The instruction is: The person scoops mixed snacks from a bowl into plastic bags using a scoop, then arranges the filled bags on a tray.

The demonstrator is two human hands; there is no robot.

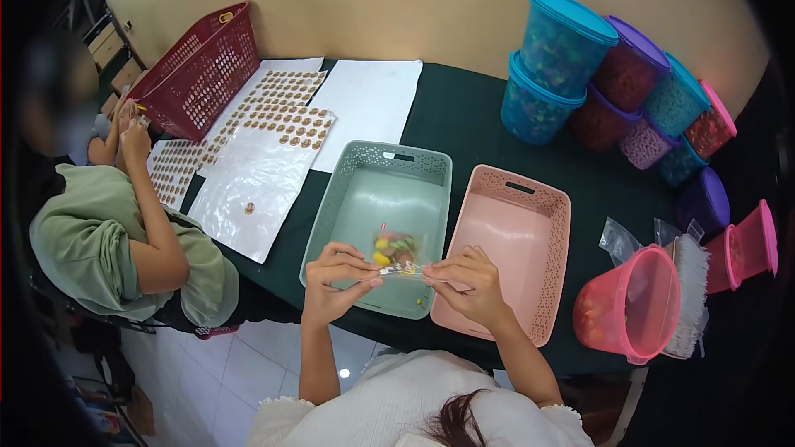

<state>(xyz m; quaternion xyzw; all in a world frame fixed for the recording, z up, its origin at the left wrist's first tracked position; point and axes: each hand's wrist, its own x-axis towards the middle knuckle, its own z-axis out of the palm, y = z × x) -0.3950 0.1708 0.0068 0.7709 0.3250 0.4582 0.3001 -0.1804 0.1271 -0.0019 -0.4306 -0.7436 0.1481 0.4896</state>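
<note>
A small clear plastic bag with yellow, green, brown and white pieces in it hangs between my two hands. My left hand pinches one top corner of the bag between thumb and fingers. At the other corner, my right hand has its fingers closed on the bag's edge. Both hands are above the near end of a green plastic basket. Close to my right hand lies a pink plastic basket, its inside bare. A few small coloured bits rest in the green basket near its front edge.
At left, a co-worker in a green shirt sits beside a dark red basket and sheets of round stickers. Stacked lidded tubs stand at back right. An open pink bucket and clear bags are nearer.
</note>
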